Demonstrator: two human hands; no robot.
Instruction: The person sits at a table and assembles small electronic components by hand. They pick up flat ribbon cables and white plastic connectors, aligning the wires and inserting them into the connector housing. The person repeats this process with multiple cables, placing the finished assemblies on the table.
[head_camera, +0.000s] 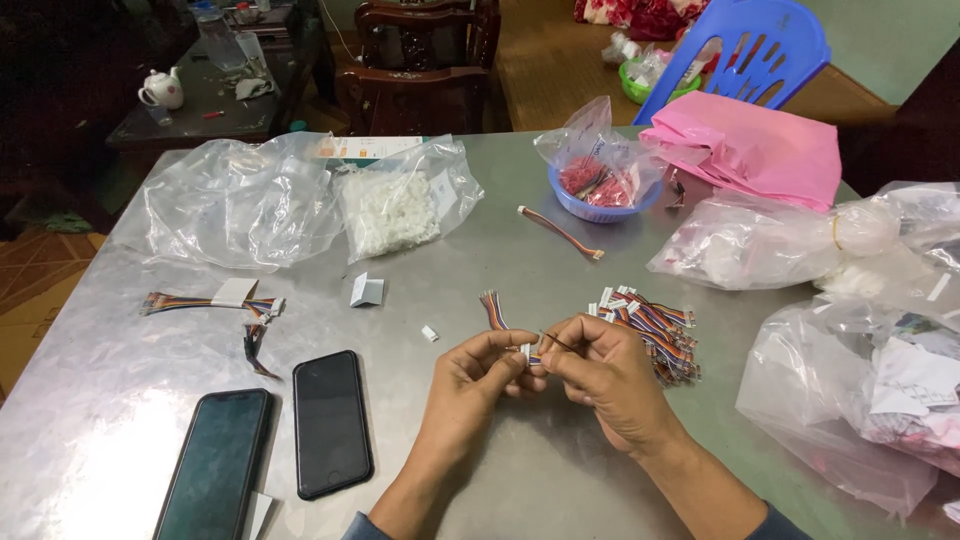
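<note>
**A:** Standing by the metal table (120, 400) here. Taking the two hands as the middle: far left of them there's a bundle of striped wires (205, 303) with a paper band, and closer in, two dark phones (275, 440) lying flat. Up-left of the hands, a crumpled clear bag (240, 200) and a bag of small white connectors (395, 210).

**B:** And the hands themselves?

**A:** Left hand (478, 365) is pinched shut on the white plug end of a short ribbon cable (493, 310); the cable's loose end sticks up and away from the knuckles. Right hand (600, 375) is closed round a thin pin-like tool (560, 341), tip touching that plug. One loose white connector (429, 333) sits just left of the hands.

**B:** How far along, you reckon?

**A:** Hard to say. Just right of the hands is a pile of cables (655, 325), but I can't tell finished from waiting. One more cable (560, 232) lies alone up beyond the hands, near a blue bowl (600, 205). Farther right, a pink bag (760, 145). Looks mid-batch, I'd guess.
</note>
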